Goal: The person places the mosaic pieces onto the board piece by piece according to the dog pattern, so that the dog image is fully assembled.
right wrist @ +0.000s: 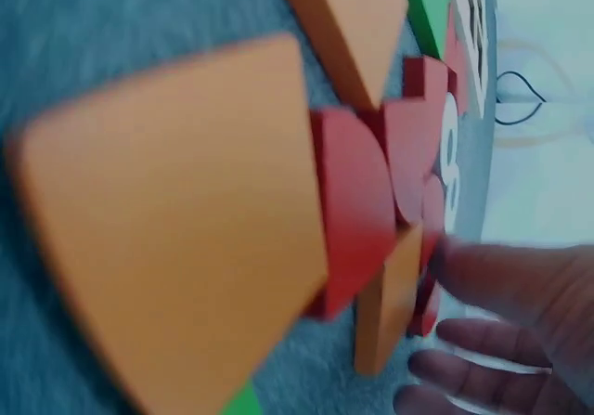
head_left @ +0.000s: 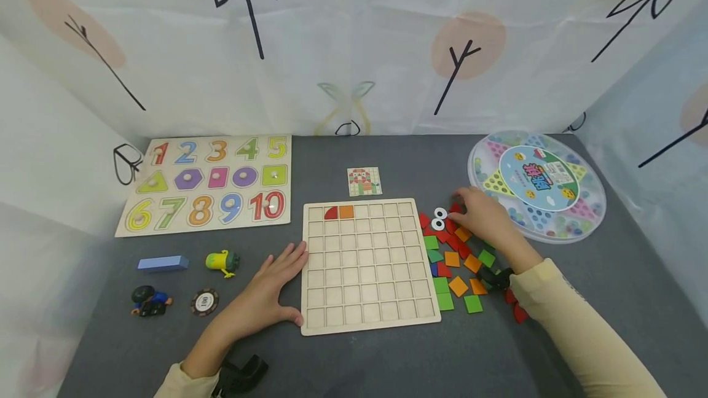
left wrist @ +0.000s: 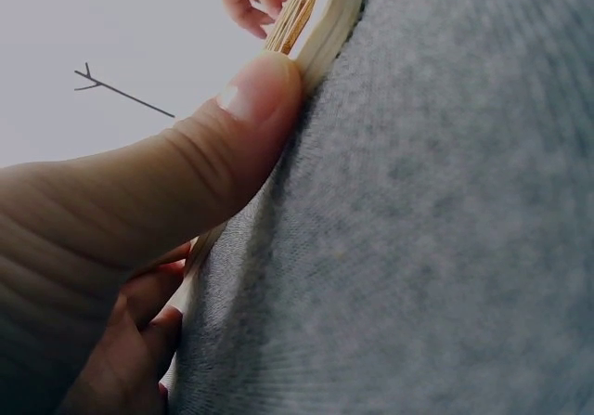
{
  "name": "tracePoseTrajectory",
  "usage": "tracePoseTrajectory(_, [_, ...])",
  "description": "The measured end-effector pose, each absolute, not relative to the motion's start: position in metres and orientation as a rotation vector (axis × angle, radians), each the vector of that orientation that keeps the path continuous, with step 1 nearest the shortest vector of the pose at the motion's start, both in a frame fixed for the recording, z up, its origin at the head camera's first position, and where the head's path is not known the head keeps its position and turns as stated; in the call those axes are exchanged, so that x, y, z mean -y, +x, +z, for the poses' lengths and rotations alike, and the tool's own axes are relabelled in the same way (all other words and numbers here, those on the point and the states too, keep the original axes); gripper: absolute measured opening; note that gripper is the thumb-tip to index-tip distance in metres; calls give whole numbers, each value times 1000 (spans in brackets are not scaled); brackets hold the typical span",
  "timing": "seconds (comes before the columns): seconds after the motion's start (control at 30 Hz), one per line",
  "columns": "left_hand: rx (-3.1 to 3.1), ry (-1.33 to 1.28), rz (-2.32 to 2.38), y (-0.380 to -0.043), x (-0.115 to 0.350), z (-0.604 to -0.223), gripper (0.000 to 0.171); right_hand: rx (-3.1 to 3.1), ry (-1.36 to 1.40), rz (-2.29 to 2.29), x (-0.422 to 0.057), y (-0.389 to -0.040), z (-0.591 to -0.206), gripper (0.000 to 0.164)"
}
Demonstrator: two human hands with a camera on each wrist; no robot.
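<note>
My left hand (head_left: 271, 287) rests against the left edge of a wooden grid board (head_left: 367, 275), fingers spread; the thumb (left wrist: 264, 90) presses the board's side in the left wrist view. In the board's top row sit a red quarter-round piece (head_left: 330, 213) and an orange square (head_left: 346, 212). My right hand (head_left: 481, 214) reaches into the pile right of the board. Its thumb (right wrist: 483, 271) is at the red pieces (right wrist: 429, 313), with the fingers apart from it. Two white rings (head_left: 439, 224) lie by the thumb. Orange squares (head_left: 458, 287) and green squares (head_left: 472, 304) lie nearer the front.
A small pattern card (head_left: 364, 181) lies behind the board. A number puzzle (head_left: 185, 187) is at back left, a round game box (head_left: 592, 201) at back right. On the left are a blue block (head_left: 163, 263), a yellow-green toy (head_left: 221, 261), a toy figure (head_left: 150, 301) and a chip (head_left: 204, 302).
</note>
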State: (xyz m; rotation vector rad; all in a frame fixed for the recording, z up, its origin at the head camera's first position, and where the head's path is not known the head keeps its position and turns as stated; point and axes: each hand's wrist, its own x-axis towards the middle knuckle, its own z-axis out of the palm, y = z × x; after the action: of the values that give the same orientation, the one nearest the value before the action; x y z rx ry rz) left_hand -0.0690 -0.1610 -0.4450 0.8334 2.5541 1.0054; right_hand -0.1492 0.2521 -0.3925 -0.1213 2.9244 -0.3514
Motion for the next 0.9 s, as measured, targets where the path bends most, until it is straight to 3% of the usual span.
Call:
tracePoseTrajectory(0.37, [-2557,829,998,-70,163,-447,112,-3058,-194,-359,-234,-151,-390,27])
tracePoseTrajectory(0.63, [-2562,824,989,-70,164,-447,111,-3059,-639,-383,-149,-162,-386,23])
tracePoseTrajectory(0.9, [-2567,837,987,-70,162,-447,110,-2971,-748,-266,-99,-174,-395,18])
